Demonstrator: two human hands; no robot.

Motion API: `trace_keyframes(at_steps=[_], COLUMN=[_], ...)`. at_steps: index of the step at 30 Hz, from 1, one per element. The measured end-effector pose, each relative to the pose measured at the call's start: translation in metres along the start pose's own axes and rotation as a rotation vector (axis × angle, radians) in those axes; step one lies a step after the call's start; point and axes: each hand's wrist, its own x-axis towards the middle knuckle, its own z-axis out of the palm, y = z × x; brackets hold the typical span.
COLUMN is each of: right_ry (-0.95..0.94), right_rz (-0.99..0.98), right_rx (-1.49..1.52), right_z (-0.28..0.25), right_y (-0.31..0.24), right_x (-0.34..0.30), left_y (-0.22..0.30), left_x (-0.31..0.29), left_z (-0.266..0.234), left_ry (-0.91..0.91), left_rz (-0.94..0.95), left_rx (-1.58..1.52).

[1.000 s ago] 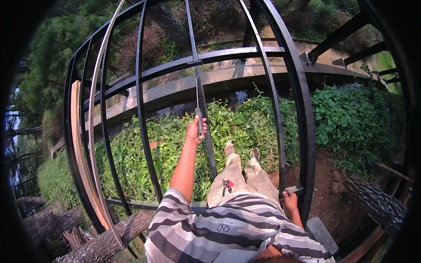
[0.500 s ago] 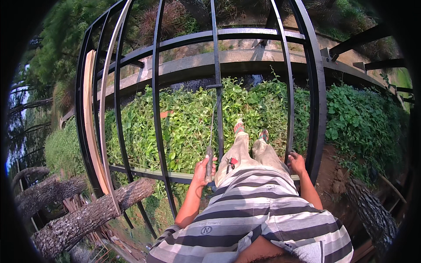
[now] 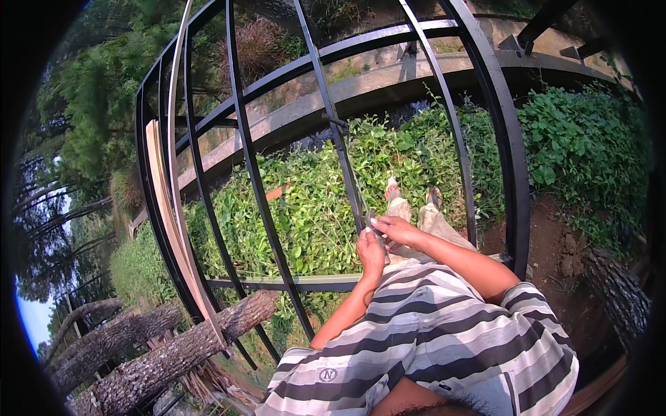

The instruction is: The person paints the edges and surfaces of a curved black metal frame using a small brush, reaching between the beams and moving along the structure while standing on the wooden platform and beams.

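Note:
My left hand [image 3: 372, 251] is closed round the grey handle of a long thin-rodded tool that looks like a small paint roller [image 3: 356, 182]. Its slim rod runs up beside an upright bar, ending in a short dark crosspiece close to that bar. My right hand [image 3: 399, 231] meets the left at the top of the handle, fingers pinched against it; the fingertips are partly hidden. Both hands are in front of my lap, inside a black metal frame of bars [image 3: 305, 66]. Whether the crosspiece touches the bar I cannot tell.
Pale wooden strips [image 3: 161, 201] lean along the frame's left side, by a rough log [image 3: 229, 319]. Below the bars grow leafy green plants [image 3: 298, 208]. Beyond is a curved concrete edge [image 3: 374, 90]; bare soil [image 3: 555, 225] shows at right.
My right hand has left its place by the right-hand bar and come to the roller's handle. The left hand with the roller shifted right and slightly up. The view has turned.

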Motion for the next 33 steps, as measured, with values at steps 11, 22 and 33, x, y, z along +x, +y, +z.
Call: trace_keyframes(at_steps=[11,22,33], right_ry=[0.361,0.417,0.54], right_rz=[-0.091,-0.32,-0.451], right_rx=[-0.134,-0.245,-0.237], right_z=[-0.093,-0.162,-0.229], right_y=[0.177,0.205,0.124], right_x=[0.024,0.152,0.271], left_y=[-0.138,-0.204,-0.215], left_x=[0.09,0.148,0.16], left_z=[0.051,0.107,0.095], left_ry=[-0.168,-0.364,-0.403], left_rz=[0.398,-0.247,-0.142], left_rx=[1.127,1.279,1.316])
